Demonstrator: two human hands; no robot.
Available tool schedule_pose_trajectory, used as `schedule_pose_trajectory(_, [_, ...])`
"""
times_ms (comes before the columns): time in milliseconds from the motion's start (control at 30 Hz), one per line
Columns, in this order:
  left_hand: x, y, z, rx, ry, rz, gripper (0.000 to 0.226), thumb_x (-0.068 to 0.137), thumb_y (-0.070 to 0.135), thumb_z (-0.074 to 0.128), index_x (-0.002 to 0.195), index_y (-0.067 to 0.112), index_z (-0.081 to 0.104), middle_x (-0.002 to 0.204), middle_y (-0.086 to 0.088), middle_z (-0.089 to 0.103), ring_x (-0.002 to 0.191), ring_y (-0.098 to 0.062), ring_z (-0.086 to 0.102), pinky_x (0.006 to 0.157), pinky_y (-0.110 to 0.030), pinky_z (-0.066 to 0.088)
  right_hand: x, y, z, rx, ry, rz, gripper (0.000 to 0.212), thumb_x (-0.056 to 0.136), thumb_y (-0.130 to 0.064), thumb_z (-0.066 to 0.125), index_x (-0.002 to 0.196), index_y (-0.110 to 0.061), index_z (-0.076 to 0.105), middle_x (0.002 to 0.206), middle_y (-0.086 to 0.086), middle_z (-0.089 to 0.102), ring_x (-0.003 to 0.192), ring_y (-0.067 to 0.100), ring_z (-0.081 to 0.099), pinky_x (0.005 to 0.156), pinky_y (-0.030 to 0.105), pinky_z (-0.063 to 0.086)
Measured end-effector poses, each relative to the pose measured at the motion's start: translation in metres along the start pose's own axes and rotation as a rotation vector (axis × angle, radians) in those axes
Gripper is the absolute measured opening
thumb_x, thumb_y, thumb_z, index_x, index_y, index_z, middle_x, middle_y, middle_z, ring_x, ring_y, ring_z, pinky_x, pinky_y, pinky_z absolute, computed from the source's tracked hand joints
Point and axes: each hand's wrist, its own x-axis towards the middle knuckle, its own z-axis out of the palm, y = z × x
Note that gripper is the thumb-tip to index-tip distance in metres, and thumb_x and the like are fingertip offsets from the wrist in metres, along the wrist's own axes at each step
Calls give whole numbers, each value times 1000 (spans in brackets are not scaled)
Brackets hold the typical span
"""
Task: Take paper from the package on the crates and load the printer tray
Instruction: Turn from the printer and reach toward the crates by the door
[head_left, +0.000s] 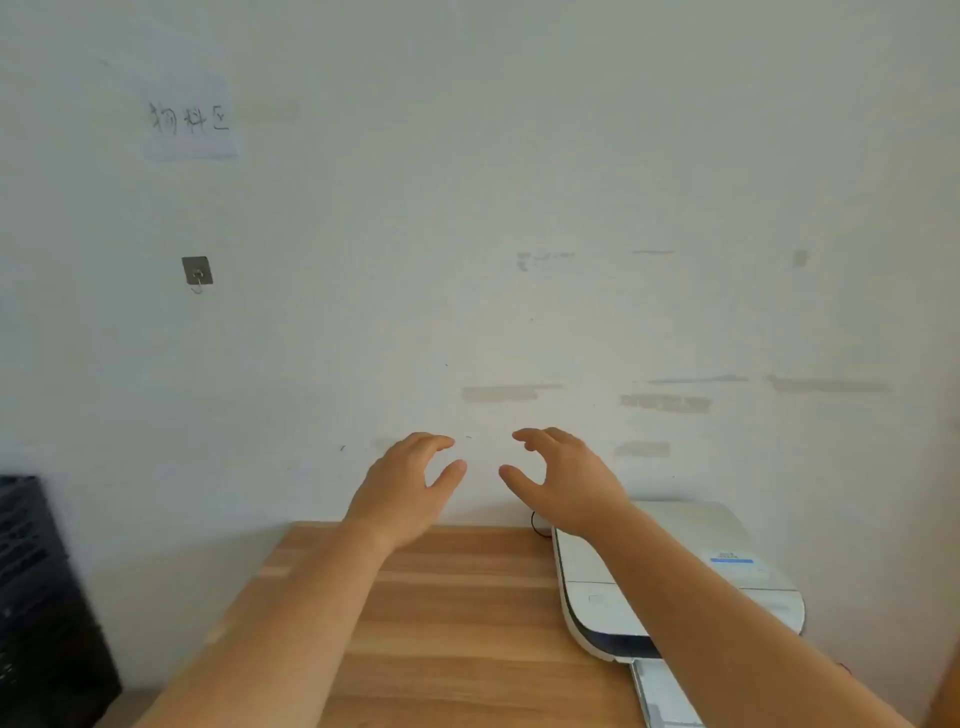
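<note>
Both hands are raised empty above the table (457, 613) — the left hand (402, 493) and the right hand (569, 483) spread, fingers curved, holding nothing. Right of them on the table sits the printer (649, 571), its tray (662, 693) jutting forward. Left of the table stands a dark crate (36, 597); the paper package is out of view. Paper should be light, floppy and slippery — best gripped by both long edges.
</note>
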Motion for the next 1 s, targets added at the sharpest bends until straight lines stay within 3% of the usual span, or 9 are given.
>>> schedule_pose_trajectory(400, [-68,-139,-84,-66,103,-267,37,93,45,49,127,30,54,125,19,52,116,-5,48,97,-27,39,26,-127,123,167,-184,-82,51,86,-57,54,131,-32,50,122,-9,58,113,10,54,90,34,48])
schedule_pose_trajectory(833, [-124,-284,-207,122,237,-610,41,95,42,49,131,22,53,128,7,54,120,-12,49,106,-35,38,95,-286,278,365,-412,-353,55,87,-59,51,134,-31,49,124,-7,59,114,12,54,89,29,46])
schedule_pose_trajectory(1000, [-162,-335,-259,215,302,-709,41,95,44,49,130,24,53,128,6,56,114,-11,52,98,-30,41,109,-364,331,400,-494,-441,54,87,-59,52,133,-30,50,124,-5,59,110,15,56,91,32,47])
